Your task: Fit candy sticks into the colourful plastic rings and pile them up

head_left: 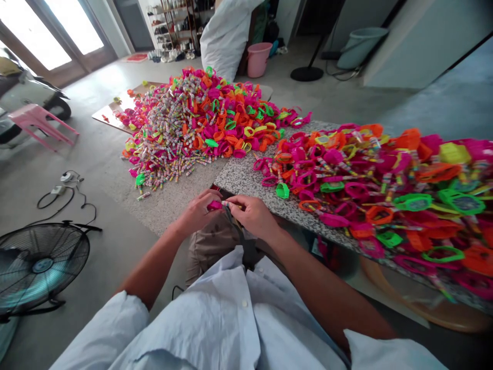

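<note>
In front of my shirt, at the corner of the speckled stone table (246, 177), both hands meet. My left hand (198, 211) is closed on a small magenta plastic toy piece (214, 205), mostly covered by the fingers. Between the thumb and fingers of my right hand (254, 216) is a short wrapped candy roll (227, 204), its end against the magenta piece. Whether the two are joined cannot be seen. A large heap of wrapped candy rolls (165, 121) lies ahead, mixed with bright plastic pieces. To the right is a pile of colourful ring-shaped plastic pieces (356, 190), many with rolls attached.
A black floor fan (42, 264) stands at the left, near a cable with a socket block (57, 190). Farther back are a pink stool (38, 115), a scooter (23, 97), a white sack (225, 38), a pink bucket (259, 59) and a shoe rack (177, 25).
</note>
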Motion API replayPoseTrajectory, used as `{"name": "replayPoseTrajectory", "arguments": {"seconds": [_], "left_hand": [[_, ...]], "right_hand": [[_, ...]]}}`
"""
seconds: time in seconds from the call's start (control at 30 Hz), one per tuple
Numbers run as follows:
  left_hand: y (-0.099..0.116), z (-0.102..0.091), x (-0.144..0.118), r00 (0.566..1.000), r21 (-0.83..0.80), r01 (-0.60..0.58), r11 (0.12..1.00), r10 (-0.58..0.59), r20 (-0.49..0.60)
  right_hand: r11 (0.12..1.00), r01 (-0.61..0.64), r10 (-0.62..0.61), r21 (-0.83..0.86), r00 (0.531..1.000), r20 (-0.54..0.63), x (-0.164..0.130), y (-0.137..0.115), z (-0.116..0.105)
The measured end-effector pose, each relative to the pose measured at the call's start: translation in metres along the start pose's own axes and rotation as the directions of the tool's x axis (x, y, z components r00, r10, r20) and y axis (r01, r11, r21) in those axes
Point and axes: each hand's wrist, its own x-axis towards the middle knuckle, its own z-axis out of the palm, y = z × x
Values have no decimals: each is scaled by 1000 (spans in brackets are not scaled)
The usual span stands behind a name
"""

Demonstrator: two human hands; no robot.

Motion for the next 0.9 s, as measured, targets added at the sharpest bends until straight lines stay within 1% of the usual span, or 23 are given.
{"name": "replayPoseTrajectory", "arguments": {"seconds": [0.1, 0.23, 0.37, 0.57, 0.67, 0.73, 0.8, 0.9], "left_hand": [[1, 1, 1, 1000, 26, 8, 1000, -8, -2], [3, 1, 4, 999, 21, -8, 1000, 7, 34], [6, 1, 6, 998, 26, -15, 1000, 14, 60], [10, 1, 10, 994, -5, 13, 1000, -13, 109], [10, 1, 13, 991, -57, 21, 998, -13, 135], [10, 2, 14, 987, -91, 32, 995, -17, 157], [9, 3, 14, 982, -118, 43, 992, -20, 188], [6, 6, 13, 974, -141, 46, 989, -13, 224]], "right_hand": [[1000, 8, -8, 2, 1000, 13, -2, 1, -1], [1000, -9, 10, -22, 999, 52, -1, 2, -5], [998, 9, -4, -59, 996, 88, 2, 3, -10], [994, 23, -6, -108, 988, 153, 4, 4, -16], [996, 39, -22, -81, 980, 199, 5, 4, -21], [999, 11, 0, -46, 972, 237, 6, 5, -25], [999, -52, 51, -4, 958, 283, 7, 6, -29], [986, -158, 127, 54, 921, 369, 9, 8, -35]]}}
